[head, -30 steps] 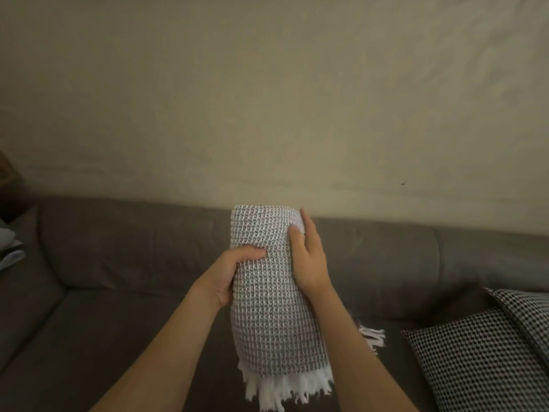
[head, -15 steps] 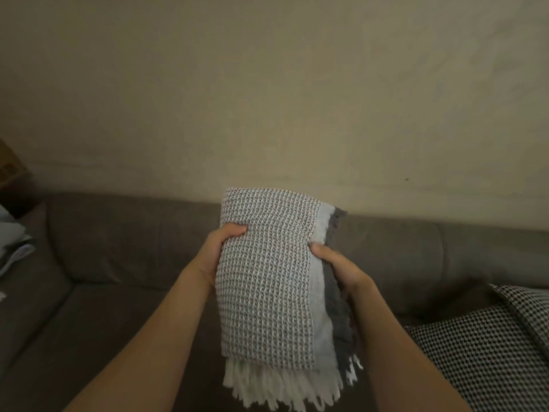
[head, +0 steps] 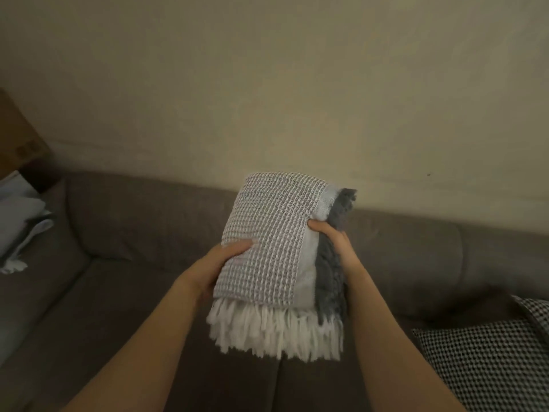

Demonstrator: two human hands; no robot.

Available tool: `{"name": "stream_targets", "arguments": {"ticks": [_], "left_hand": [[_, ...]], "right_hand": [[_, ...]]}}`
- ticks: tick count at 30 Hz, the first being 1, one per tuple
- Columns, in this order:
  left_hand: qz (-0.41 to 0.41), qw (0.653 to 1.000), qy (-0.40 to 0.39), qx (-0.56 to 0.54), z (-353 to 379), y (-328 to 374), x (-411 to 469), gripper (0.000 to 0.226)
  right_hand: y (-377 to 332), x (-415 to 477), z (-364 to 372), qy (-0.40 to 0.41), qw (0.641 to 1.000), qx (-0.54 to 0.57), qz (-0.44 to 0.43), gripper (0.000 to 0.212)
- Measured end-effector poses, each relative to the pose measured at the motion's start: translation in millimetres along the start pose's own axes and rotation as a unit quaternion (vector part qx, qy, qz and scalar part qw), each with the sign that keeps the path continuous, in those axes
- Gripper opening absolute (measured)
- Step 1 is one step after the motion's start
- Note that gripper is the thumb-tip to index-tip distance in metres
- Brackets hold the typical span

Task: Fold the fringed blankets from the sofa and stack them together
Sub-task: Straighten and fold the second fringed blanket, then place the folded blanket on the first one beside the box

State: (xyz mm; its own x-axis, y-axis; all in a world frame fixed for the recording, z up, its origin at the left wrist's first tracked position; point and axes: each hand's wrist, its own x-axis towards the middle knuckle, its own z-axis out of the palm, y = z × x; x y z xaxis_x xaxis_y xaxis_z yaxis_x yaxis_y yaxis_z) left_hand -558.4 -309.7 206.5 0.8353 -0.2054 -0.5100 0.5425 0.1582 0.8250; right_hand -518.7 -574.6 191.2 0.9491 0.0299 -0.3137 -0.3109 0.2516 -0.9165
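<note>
I hold a stack of folded blankets in the air over the sofa seat. On top lies a grey-and-white waffle-weave blanket [head: 269, 242] with a white fringe [head: 276, 334] hanging toward me. Under it show a pale blue layer [head: 306, 272] and a dark grey fuzzy blanket [head: 329, 278]. My left hand [head: 219, 260] grips the stack's left edge, thumb on top. My right hand [head: 329, 236] grips the right edge, thumb on the pale blue layer, fingers hidden underneath.
The grey sofa [head: 124, 286] runs across the view below a beige wall. Pale blue cloth with a white fringe [head: 17, 233] lies on the left arm. A black-and-white checked cushion [head: 487, 361] rests at the right. A brown box [head: 17, 138] stands far left.
The bundle has tipped from upright toward flat and turned, showing the pale blue and dark grey layers. My right hand moved from the front face to the right edge.
</note>
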Motion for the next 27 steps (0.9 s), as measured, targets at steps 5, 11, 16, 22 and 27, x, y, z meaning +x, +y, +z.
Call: {"name": "stream_targets", "arguments": {"ticks": [5, 11, 16, 22, 27], "left_hand": [[0.048, 0.966, 0.149, 0.205, 5, 17, 22, 0.076], [0.041, 0.968, 0.123, 0.217, -47, 19, 37, 0.063], [-0.034, 0.982, 0.003, 0.186, -145, 37, 45, 0.068], [-0.031, 0.996, 0.047, 0.068, -273, 60, 52, 0.060], [0.011, 0.992, 0.122, 0.007, -371, 69, 52, 0.058]], "right_hand": [[7, -15, 4, -0.098, 0.978, -0.035, 0.178, 0.044], [48, 14, 54, -0.007, 0.992, -0.071, 0.100, 0.064], [65, 41, 109, -0.055, 0.984, -0.097, 0.136, 0.058], [75, 63, 254, -0.141, 0.973, -0.140, 0.121, 0.036], [93, 95, 368, -0.164, 0.961, -0.173, 0.138, 0.042]]}}
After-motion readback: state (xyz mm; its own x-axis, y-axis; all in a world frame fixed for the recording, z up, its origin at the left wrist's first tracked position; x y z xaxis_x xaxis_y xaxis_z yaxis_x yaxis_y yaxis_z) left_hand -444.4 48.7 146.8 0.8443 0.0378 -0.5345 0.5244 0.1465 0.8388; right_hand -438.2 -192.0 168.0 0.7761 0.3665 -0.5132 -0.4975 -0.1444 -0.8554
